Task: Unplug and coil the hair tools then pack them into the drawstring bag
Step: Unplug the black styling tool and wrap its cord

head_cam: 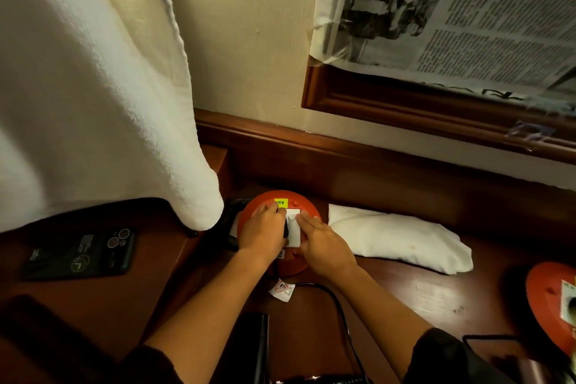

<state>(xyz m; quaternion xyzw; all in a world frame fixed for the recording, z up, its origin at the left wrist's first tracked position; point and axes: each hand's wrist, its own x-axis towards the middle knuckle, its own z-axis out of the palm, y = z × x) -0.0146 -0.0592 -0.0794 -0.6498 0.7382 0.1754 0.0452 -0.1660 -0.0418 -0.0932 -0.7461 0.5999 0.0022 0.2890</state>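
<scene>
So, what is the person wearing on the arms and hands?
Both forearms are bare. Dark sleeves, apparently black, are pushed up near the elbows. The left hand and the right hand are bare too, with no gloves. No ring, watch or bracelet shows.

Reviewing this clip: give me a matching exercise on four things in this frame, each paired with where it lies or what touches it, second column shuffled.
Things:
1. black plug
2. phone
3. white folded cloth
4. white socket plate

Places or states:
A. face down on the wood at the far left
B. lying on the wood right of the red dome
C. pinched by the left hand
D. pressed by the right hand's straight fingers

Pairs: 1-C, 2-A, 3-B, 4-D
</scene>
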